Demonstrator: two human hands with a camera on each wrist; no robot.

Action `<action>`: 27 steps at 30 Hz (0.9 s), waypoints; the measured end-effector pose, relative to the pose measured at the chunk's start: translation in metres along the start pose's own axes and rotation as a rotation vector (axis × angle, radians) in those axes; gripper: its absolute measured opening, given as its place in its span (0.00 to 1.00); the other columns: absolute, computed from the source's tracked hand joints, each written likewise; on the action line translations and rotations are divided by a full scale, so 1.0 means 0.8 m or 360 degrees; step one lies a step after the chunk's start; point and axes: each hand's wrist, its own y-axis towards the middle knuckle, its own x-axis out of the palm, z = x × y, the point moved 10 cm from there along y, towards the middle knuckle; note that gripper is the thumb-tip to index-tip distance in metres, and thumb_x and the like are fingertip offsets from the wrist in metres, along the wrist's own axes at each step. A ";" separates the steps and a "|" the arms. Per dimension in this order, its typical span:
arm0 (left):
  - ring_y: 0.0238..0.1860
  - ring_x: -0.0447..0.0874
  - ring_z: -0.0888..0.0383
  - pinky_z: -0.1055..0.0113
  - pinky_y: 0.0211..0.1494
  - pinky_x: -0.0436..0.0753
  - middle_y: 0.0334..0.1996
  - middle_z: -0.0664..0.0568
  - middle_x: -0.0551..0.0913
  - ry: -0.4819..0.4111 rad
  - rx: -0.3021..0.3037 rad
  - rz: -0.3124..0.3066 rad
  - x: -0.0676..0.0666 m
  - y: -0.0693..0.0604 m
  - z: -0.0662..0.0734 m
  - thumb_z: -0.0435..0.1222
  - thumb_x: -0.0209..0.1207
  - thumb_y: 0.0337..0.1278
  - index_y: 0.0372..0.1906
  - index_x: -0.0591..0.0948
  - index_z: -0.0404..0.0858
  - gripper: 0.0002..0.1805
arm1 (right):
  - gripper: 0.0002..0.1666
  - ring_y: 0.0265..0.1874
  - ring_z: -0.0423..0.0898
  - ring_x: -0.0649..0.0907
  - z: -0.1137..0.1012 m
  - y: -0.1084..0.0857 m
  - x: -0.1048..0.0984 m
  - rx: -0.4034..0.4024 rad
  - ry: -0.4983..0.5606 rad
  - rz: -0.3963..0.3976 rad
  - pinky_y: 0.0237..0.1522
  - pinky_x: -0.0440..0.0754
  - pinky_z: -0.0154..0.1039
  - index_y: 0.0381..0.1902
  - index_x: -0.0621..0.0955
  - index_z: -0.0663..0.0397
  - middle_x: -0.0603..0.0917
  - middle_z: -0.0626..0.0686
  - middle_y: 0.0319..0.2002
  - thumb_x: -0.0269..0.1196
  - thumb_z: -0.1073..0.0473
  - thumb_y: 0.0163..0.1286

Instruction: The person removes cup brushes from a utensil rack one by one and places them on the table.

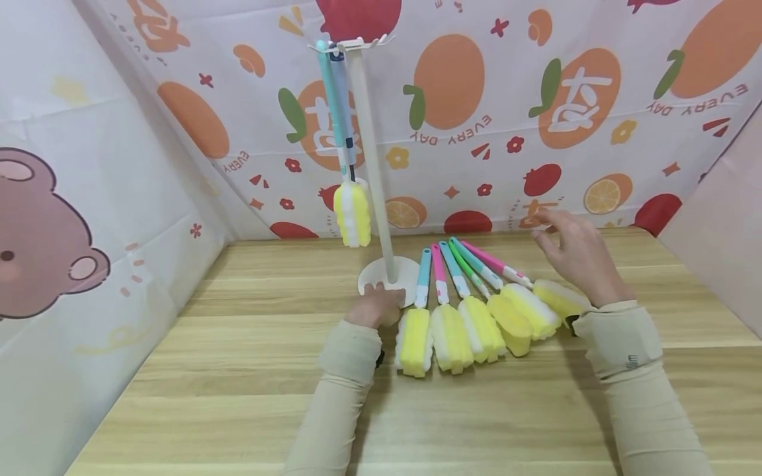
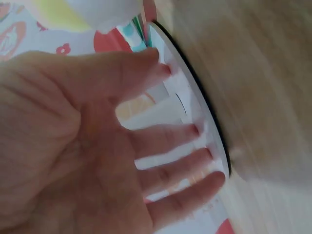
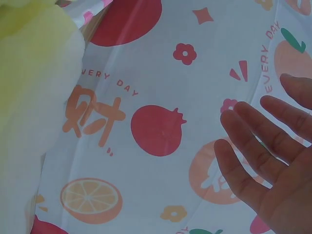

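My left hand (image 1: 375, 307) rests its spread, straight fingers on the round white base (image 1: 408, 270) of an upright stand; the left wrist view shows the fingertips at the base's rim (image 2: 202, 105). From the hooks (image 1: 356, 43) at the top hang a teal-handled sponge brush (image 1: 352, 215) and a pale blue-handled one (image 1: 346, 109), its head mostly hidden behind the first. My right hand (image 1: 580, 254), loose and holding nothing, hovers over the right end of several sponge brushes (image 1: 451, 337) on the table. Their handles are teal, pink and green, their heads yellow and white.
The wooden table (image 1: 250, 370) runs up to a back wall covered in fruit-print cloth (image 1: 357, 13). Another cloth with a bear print (image 1: 42, 238) hangs on the left, and a pale panel (image 1: 723, 225) stands on the right.
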 end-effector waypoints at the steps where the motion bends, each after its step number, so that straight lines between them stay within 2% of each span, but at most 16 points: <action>1: 0.63 0.64 0.36 0.43 0.62 0.72 0.64 0.34 0.70 -0.0010 0.0058 0.0013 -0.002 0.001 -0.001 0.30 0.48 0.73 0.69 0.75 0.43 0.23 | 0.21 0.49 0.69 0.81 0.000 0.000 0.001 -0.0004 0.0003 -0.0003 0.48 0.77 0.66 0.59 0.77 0.73 0.82 0.72 0.54 0.63 0.68 0.71; 4: 0.69 0.62 0.32 0.40 0.70 0.64 0.69 0.32 0.68 -0.0028 0.0245 0.0055 -0.011 -0.001 -0.007 0.34 0.49 0.75 0.66 0.78 0.40 0.21 | 0.21 0.48 0.69 0.82 -0.001 -0.002 0.002 -0.0029 0.0014 -0.0006 0.48 0.78 0.66 0.59 0.78 0.73 0.82 0.72 0.54 0.64 0.68 0.71; 7: 0.77 0.48 0.32 0.36 0.74 0.53 0.77 0.31 0.55 -0.0047 0.0327 0.0089 -0.017 -0.003 -0.020 0.33 0.50 0.74 0.70 0.76 0.42 0.23 | 0.21 0.50 0.70 0.81 0.000 -0.004 0.001 -0.0035 0.0027 -0.0008 0.50 0.77 0.67 0.59 0.78 0.73 0.82 0.72 0.54 0.64 0.69 0.71; 9: 0.79 0.40 0.34 0.34 0.75 0.48 0.79 0.32 0.50 -0.0081 0.0331 0.0057 -0.016 -0.004 -0.029 0.31 0.51 0.73 0.70 0.77 0.44 0.24 | 0.20 0.50 0.69 0.81 -0.001 -0.004 0.000 -0.0042 0.0033 0.0003 0.48 0.77 0.65 0.58 0.79 0.72 0.83 0.71 0.53 0.64 0.70 0.70; 12: 0.79 0.40 0.37 0.38 0.76 0.50 0.79 0.33 0.48 -0.0191 0.0303 -0.0040 -0.009 -0.005 -0.040 0.28 0.49 0.72 0.71 0.75 0.44 0.26 | 0.18 0.45 0.66 0.83 -0.004 -0.004 -0.004 -0.0091 0.0044 0.0049 0.44 0.80 0.63 0.56 0.81 0.72 0.84 0.70 0.51 0.65 0.70 0.69; 15: 0.79 0.42 0.41 0.44 0.77 0.54 0.80 0.36 0.49 -0.0247 0.0221 -0.0099 -0.004 -0.005 -0.044 0.29 0.48 0.74 0.73 0.73 0.47 0.27 | 0.17 0.39 0.64 0.84 -0.008 -0.002 -0.008 -0.0159 0.0050 0.0119 0.38 0.81 0.60 0.54 0.82 0.73 0.85 0.70 0.48 0.65 0.71 0.68; 18: 0.79 0.46 0.41 0.43 0.74 0.60 0.80 0.38 0.51 -0.0151 0.0116 -0.0076 -0.004 -0.004 -0.038 0.31 0.49 0.75 0.74 0.72 0.52 0.28 | 0.16 0.38 0.64 0.84 -0.010 -0.001 -0.012 -0.0191 0.0047 0.0172 0.37 0.81 0.60 0.52 0.82 0.73 0.85 0.70 0.47 0.66 0.72 0.67; 22: 0.78 0.50 0.41 0.41 0.72 0.64 0.79 0.37 0.53 -0.0056 -0.0056 -0.0037 -0.001 -0.004 -0.026 0.30 0.48 0.74 0.76 0.69 0.56 0.30 | 0.16 0.39 0.64 0.84 -0.010 0.000 -0.013 -0.0185 0.0049 0.0175 0.37 0.80 0.59 0.53 0.82 0.73 0.85 0.70 0.47 0.66 0.71 0.68; 25: 0.75 0.55 0.36 0.40 0.69 0.67 0.77 0.34 0.55 -0.0050 -0.0111 0.0016 0.001 -0.004 -0.017 0.29 0.45 0.75 0.77 0.67 0.53 0.31 | 0.16 0.37 0.62 0.84 -0.011 0.000 -0.012 -0.0188 0.0048 0.0175 0.36 0.80 0.57 0.53 0.82 0.72 0.86 0.69 0.46 0.66 0.71 0.68; 27: 0.72 0.59 0.33 0.39 0.66 0.70 0.75 0.31 0.58 -0.0048 -0.0101 0.0048 0.001 -0.004 -0.013 0.29 0.44 0.76 0.77 0.68 0.51 0.30 | 0.15 0.36 0.61 0.84 -0.014 -0.001 -0.012 -0.0199 0.0052 0.0178 0.35 0.79 0.54 0.52 0.83 0.72 0.86 0.68 0.46 0.66 0.72 0.68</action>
